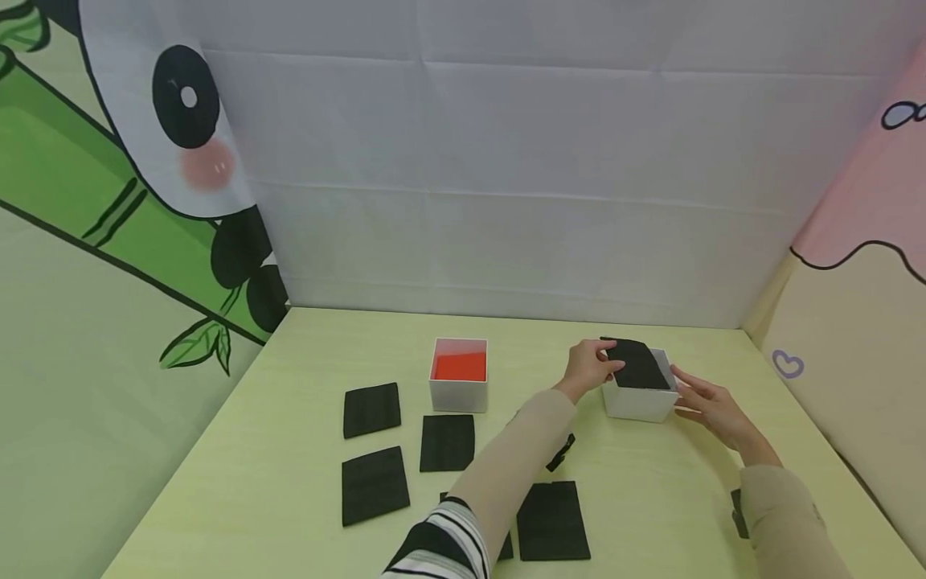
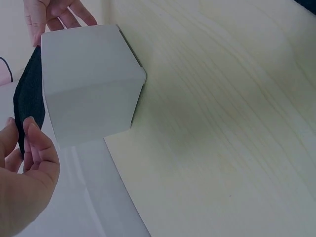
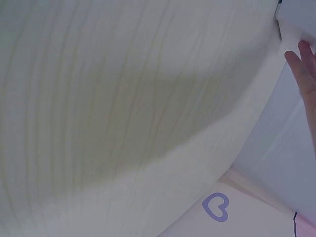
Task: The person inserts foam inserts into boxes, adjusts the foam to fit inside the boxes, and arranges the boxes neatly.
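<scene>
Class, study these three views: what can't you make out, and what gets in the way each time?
- Most of the inside of the white box on the right: head view, covered by the black square in the left hand.
- Part of a black piece: head view, behind the left sleeve.
- Part of the right hand: right wrist view, cut off by the right edge.
- A dark thing's full shape: left wrist view, cut off by the top right corner.

A yellow table (image 1: 239,498) holds two white boxes (image 1: 459,397) and black pieces (image 1: 375,486).
</scene>
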A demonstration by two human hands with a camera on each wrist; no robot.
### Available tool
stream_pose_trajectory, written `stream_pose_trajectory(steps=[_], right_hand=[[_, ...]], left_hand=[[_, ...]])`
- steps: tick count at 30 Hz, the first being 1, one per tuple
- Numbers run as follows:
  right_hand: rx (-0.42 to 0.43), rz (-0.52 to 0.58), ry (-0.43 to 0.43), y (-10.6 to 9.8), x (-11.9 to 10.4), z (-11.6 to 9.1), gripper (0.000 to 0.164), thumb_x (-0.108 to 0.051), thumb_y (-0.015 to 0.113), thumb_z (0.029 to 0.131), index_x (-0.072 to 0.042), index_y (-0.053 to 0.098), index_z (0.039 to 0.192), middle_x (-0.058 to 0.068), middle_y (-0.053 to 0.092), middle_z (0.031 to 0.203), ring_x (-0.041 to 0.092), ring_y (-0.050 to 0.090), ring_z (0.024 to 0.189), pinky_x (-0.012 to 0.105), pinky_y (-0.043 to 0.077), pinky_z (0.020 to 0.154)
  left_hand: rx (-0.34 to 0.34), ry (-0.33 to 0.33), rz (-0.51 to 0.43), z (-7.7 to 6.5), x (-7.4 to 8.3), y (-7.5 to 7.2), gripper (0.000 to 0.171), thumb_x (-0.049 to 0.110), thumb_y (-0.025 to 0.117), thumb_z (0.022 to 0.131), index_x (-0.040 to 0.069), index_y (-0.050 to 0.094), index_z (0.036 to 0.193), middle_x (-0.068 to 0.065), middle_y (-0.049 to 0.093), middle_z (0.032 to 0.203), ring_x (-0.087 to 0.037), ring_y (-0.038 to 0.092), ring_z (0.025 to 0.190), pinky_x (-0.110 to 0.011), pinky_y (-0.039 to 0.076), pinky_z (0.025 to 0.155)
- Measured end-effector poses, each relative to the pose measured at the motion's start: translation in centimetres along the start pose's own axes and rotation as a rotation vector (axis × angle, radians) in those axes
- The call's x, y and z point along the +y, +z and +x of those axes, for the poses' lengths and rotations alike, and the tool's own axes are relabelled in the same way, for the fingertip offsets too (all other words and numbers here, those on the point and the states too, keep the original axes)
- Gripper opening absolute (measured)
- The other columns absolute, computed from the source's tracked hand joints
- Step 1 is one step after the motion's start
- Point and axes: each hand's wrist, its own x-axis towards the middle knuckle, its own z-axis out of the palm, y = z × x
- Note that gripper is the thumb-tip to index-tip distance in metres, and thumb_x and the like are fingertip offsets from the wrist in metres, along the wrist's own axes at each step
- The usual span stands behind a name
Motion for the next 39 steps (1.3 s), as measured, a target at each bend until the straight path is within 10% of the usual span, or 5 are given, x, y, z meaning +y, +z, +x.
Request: stream_pose_trajectory(steps=[39], right_hand=[[-0.018, -0.11, 0.01, 1.1, 0.4, 0.6, 0.043, 0.0, 0.04, 0.094, -0.015, 0.042, 0.134, -0.009, 0.06, 0.108, 0.01, 0.059, 0.09, 0.025, 0.046, 0.078]], left_hand=[[0.013, 0.013, 0.296, 0.1, -1.3, 0.2, 0.035, 0.012, 0.07, 0.078, 0.004, 0.064, 0.111, -0.001, 0.064, 0.074, -0.004, 0.05, 0.057, -0.014, 0.039, 0.055]])
